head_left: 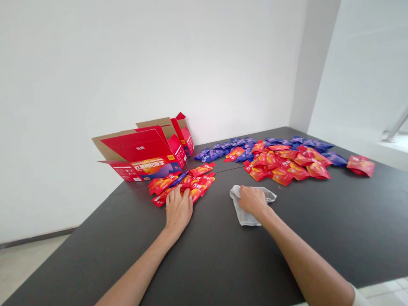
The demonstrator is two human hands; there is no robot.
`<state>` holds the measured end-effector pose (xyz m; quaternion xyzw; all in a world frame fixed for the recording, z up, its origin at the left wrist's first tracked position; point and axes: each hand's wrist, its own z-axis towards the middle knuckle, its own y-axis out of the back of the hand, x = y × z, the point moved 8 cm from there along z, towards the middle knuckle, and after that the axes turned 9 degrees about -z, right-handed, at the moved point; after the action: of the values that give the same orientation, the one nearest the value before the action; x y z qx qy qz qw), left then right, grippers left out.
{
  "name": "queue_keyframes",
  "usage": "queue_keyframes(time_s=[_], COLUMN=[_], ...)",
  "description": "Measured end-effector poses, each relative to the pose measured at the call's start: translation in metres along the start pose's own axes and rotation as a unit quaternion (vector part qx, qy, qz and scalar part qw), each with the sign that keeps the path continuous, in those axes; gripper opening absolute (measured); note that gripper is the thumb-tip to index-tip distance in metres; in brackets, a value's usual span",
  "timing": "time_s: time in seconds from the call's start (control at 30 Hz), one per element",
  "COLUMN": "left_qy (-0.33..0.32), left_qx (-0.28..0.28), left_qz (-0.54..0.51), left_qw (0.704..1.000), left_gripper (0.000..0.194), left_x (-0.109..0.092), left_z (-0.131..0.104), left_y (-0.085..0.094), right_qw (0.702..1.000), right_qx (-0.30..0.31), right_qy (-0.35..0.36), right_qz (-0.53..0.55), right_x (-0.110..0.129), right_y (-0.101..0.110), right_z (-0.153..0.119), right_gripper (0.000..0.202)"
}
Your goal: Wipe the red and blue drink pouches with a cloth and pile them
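A grey cloth (251, 207) lies at centre on the dark surface (318, 229), pressed under the right hand (253, 200), fingers curled over it. At nine o'clock, the left hand (178, 209) rests flat, fingers spread, on red sachets (185, 185). Wiping well likely needs even pressure and sachets held clear. An open red carton (143, 153) stands at eleven o'clock.

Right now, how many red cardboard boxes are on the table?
2. The nearer open box sits at the table's far left edge behind the small packet pile; the second box stands just behind it by the wall, partly hidden.
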<state>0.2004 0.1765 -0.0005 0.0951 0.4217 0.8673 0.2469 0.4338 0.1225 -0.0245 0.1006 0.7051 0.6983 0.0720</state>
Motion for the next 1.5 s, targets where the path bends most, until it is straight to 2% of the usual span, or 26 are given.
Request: queue_keyframes(time_s=[0.1,0.17,0.27,0.33,0.4,0.5,0.57,0.67,0.77,0.87,1.0,1.1,1.23,1.3,1.37,1.43,1.5], left_qy=[-0.019,-0.038,-0.07,-0.077,-0.043,-0.032,-0.025,-0.015,-0.018,-0.039,-0.061,-0.068,-0.094,-0.121,-0.168,-0.282,-0.335], left_qx=[-0.014,-0.025,-0.01,0.045,0.134,0.197,0.225,0.25,0.246,0.229,0.213,0.204,0.18,0.163,0.149,0.109,0.098], left_qz=[-0.015,-0.035,-0.073,-0.094,-0.097,-0.101,-0.1,-0.088,-0.073,-0.059,-0.037,-0.021,-0.018,-0.027,-0.044,-0.088,-0.099], left_qw=[1.0,0.998,0.995,0.992,0.985,0.975,0.969,0.964,0.966,0.971,0.975,0.976,0.979,0.979,0.973,0.949,0.932], left_gripper=[0.041,0.044,0.048,0.052,0.056,0.063,0.07,0.076,0.065,0.052,0.046,0.038,0.034,0.035,0.035,0.033,0.034], left_x=[-0.011,-0.022,-0.042,-0.053,-0.058,-0.07,-0.077,-0.086,-0.092,-0.099,-0.103,-0.1,-0.094,-0.089,-0.085,-0.091,-0.09], left_z=[0.015,0.035,0.076,0.108,0.138,0.175,0.192,0.208,0.215,0.215,0.208,0.2,0.182,0.163,0.135,0.095,0.053], left_y=[0.004,0.003,-0.018,-0.05,-0.095,-0.154,-0.187,-0.22,-0.233,-0.23,-0.212,-0.189,-0.141,-0.112,-0.085,-0.052,-0.027], right_qw=[1.0,1.0,1.0,1.0,0.999,0.999,0.999,1.0,1.0,0.999,0.999,0.999,0.999,0.997,0.992,0.985,0.982], right_qx=[0.005,0.005,-0.003,-0.01,-0.018,-0.025,-0.024,-0.017,-0.008,-0.009,-0.012,-0.012,-0.009,-0.01,-0.021,-0.037,-0.05], right_qy=[0.002,0.005,0.016,0.027,0.03,0.022,0.017,0.014,0.015,0.021,0.021,0.019,-0.004,-0.042,-0.092,-0.137,-0.145], right_qz=[0.001,0.002,0.001,0.001,0.003,0.014,0.018,0.018,0.018,0.023,0.041,0.046,0.053,0.064,0.083,0.102,0.114], right_x=[0.001,0.003,0.008,0.012,0.014,0.015,0.015,0.017,0.018,0.018,0.016,0.015,0.003,-0.012,-0.031,-0.049,-0.058], right_y=[0.001,0.002,0.004,0.006,0.007,0.009,0.01,0.009,0.007,0.005,0.005,0.006,0.008,0.012,0.017,0.024,0.028], right_z=[-0.001,-0.003,-0.007,-0.009,-0.011,-0.012,-0.011,-0.008,-0.004,-0.002,-0.003,-0.004,-0.002,0.001,0.004,0.004,0.005], right_gripper=[0.031,0.03,0.029,0.028,0.028,0.029,0.03,0.032,0.034,0.035,0.034,0.032,0.03,0.029,0.028,0.027,0.029])
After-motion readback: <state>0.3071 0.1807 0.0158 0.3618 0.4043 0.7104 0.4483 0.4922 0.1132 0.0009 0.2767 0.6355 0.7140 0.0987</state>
